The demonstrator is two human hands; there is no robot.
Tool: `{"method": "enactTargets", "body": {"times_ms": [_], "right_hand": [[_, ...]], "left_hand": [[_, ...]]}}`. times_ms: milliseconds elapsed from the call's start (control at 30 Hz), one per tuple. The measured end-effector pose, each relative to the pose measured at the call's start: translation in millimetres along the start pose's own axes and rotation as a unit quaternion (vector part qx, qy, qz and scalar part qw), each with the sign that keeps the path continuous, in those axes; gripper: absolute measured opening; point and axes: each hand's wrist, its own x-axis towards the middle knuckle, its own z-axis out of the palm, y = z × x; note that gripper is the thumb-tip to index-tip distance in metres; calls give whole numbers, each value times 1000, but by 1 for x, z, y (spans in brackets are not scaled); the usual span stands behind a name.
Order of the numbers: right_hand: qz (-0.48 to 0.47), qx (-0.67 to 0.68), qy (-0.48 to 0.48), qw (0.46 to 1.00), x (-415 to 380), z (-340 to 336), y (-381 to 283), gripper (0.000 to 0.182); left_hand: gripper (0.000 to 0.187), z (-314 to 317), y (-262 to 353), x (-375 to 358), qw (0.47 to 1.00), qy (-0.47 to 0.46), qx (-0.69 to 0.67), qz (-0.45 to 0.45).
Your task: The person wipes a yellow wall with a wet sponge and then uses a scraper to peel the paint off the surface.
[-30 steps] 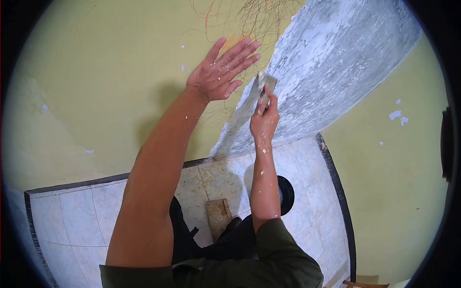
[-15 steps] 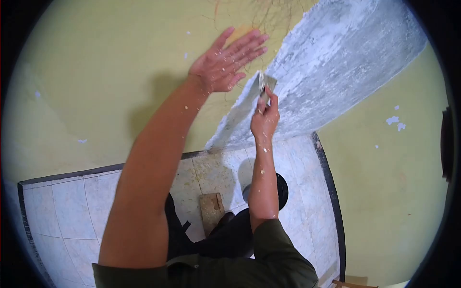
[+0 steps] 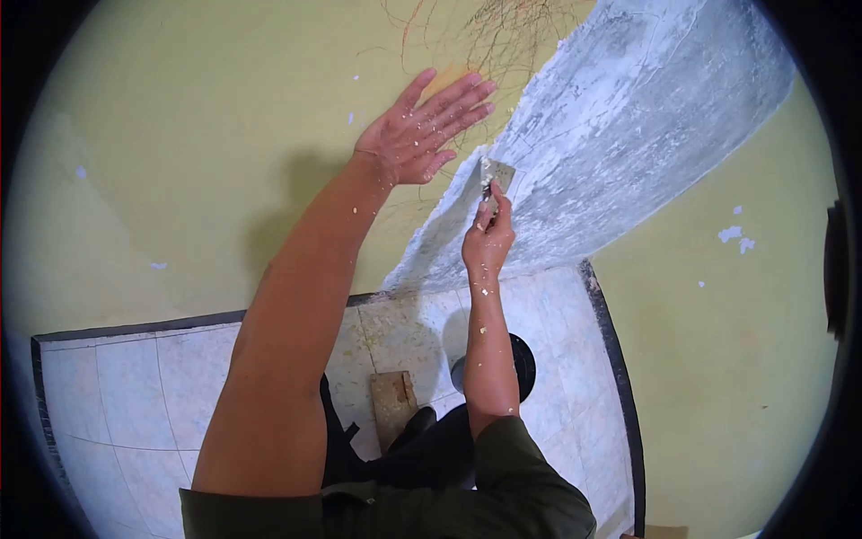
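My left hand (image 3: pixel 426 130) is open, fingers spread, held up against or just off the yellow-green wall (image 3: pixel 206 171); contact cannot be made out. In my right hand (image 3: pixel 489 229) is a scraper (image 3: pixel 500 172), gripped by its handle, with crumbs of paint on its flat blade. The blade is at the ragged edge between the yellow-green paint and a bare grey-white strip of wall (image 3: pixel 620 135). Pale flakes cling to both of my forearms and hands. Part of the scraper's handle is hidden by my fingers.
A black bucket (image 3: pixel 523 368) stands on the tiled floor (image 3: pixel 566 359), partly behind my right forearm. Near my foot lies a wooden board (image 3: pixel 391 404). Dark skirting (image 3: pixel 144 326) runs along the wall's base. Scribbles (image 3: pixel 516 40) mark the wall above.
The scraper and my right hand are slightly lower in view. My left hand stays spread, also a little lower. More crumbs show on the blade; the whole view has shifted slightly.
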Motion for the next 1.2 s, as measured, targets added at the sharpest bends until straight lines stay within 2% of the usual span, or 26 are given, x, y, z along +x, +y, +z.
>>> {"method": "enactTargets", "body": {"times_ms": [33,133,200,267,300,333,400,433,467,533,567,600,667,700,867,933,1000,1067,1200], "right_hand": [[53,4,4,999,2,1,-8,34],[79,-40,-39,995,29,-19,-41,36],[76,-63,-51,994,24,-26,-26,35],[-66,-38,2,997,17,-16,-3,35],[-9,-54,-31,998,6,-16,-5,35],[-18,-51,-32,998,11,-13,-7,35],[25,-2,-9,1000,16,-4,-11,35],[-85,-16,56,995,28,4,-8,35],[-78,-18,53,995,34,3,-13,35],[95,1,-47,994,38,-13,-30,34],[43,24,-29,998,35,-12,-14,34],[41,22,-27,999,26,-9,2,34],[-32,-25,-4,999,6,-1,11,33],[35,-19,-37,999,1,-3,7,34],[63,14,-30,997,23,-2,4,33],[35,42,-23,998,32,-5,-7,33],[52,58,-34,996,26,-8,-6,34],[25,14,-36,999,17,-5,7,34],[13,23,-35,999,18,-1,7,35]], "left_hand": [[89,-1,0,0,1000,-5,-4,-1],[89,-1,-1,-1,1000,-12,-20,0],[88,-1,4,-3,999,-10,-41,-8],[87,-2,0,-1,999,-19,-36,1],[87,-2,-1,0,999,-14,-31,-6],[87,-2,1,-1,1000,-14,-16,-2],[87,-1,-2,1,1000,-17,1,1],[88,0,-2,1,1000,-17,-4,2],[88,1,0,-1,1000,-17,-14,4],[88,4,3,-4,1000,-20,-19,9],[88,4,1,-1,1000,-13,-8,4],[88,5,3,-1,1000,-10,-8,3],[87,4,2,-2,1000,-3,3,-2],[87,3,0,-1,1000,-2,8,-7],[88,5,2,-1,1000,-11,0,-2],[88,6,2,0,1000,-9,7,2],[89,6,4,-2,1000,-8,21,2],[88,4,2,-1,1000,-14,-6,1],[88,3,0,-1,1000,-1,20,-1]]}}
